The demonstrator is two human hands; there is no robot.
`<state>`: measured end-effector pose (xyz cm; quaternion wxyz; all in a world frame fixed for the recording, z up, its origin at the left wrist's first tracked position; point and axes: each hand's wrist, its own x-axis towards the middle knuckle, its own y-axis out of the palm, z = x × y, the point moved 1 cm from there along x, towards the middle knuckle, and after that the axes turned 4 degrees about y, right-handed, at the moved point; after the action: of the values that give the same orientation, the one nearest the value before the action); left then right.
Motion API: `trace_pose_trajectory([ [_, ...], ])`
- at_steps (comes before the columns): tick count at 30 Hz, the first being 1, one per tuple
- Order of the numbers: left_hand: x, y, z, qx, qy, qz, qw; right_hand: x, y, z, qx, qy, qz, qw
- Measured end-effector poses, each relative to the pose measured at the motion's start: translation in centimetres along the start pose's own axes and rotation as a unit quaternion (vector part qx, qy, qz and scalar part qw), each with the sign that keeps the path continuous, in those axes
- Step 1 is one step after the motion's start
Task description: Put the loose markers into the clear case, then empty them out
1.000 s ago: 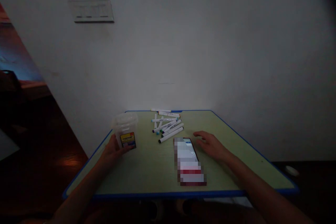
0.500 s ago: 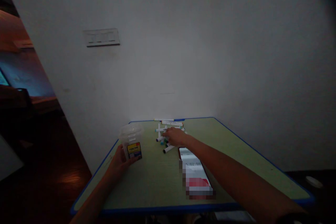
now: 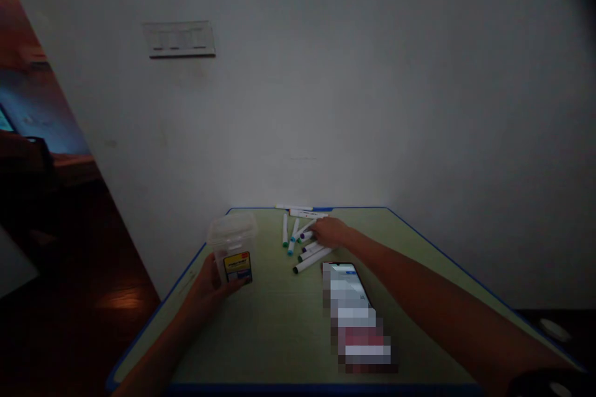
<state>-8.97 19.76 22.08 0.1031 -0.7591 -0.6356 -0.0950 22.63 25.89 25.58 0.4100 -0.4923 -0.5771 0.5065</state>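
Several markers (image 3: 285,231) lie loose on the far half of the desk (image 3: 274,329). Left of them, the left hand (image 3: 218,279) is clamped around the tub (image 3: 237,240). The right hand (image 3: 329,232) is over their right side, fingers bent; whether it grips one, I cannot tell. Nearer lies the phone (image 3: 351,288), screen up.

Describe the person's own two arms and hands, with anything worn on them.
The left hand and right hand wear no gloves. The left forearm is bare as far as it shows; the right forearm is bare up to a black sleeve or band, unclear which, with a small whitish patch, in the lower right corner.
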Motion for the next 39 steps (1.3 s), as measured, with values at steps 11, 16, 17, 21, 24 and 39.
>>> trace_pose_trajectory([
  [11, 0.1, -0.9, 0.8, 0.021, -0.029, 0.026, 0.999, 1.7, -0.4, -5.8, 0.034, 0.061, 0.004, 0.998],
  [16, 0.2, -1.0, 0.5, 0.054, -0.051, 0.021, 0.997, 3.0, -0.1, -6.3, 0.031, 0.053, 0.010, 0.998],
  [17, 0.1, -0.9, 0.2, 0.060, -0.053, 0.012, 0.997, 3.3, 0.1, -6.2, 0.029, 0.049, 0.015, 0.998],
  [21, -0.4, -0.1, -0.8, 0.068, -0.054, -0.030, 0.996, 4.3, 0.8, -6.0, 0.011, 0.066, 0.042, 0.997],
  [24, -0.4, -0.1, -0.7, 0.071, -0.059, -0.027, 0.995, 4.0, 1.1, -6.7, -0.008, 0.097, 0.058, 0.994],
  [39, -0.1, -1.2, 0.5, 0.102, -0.079, -0.018, 0.992, 1.6, 1.0, -8.5, -0.015, 0.078, 0.087, 0.993],
])
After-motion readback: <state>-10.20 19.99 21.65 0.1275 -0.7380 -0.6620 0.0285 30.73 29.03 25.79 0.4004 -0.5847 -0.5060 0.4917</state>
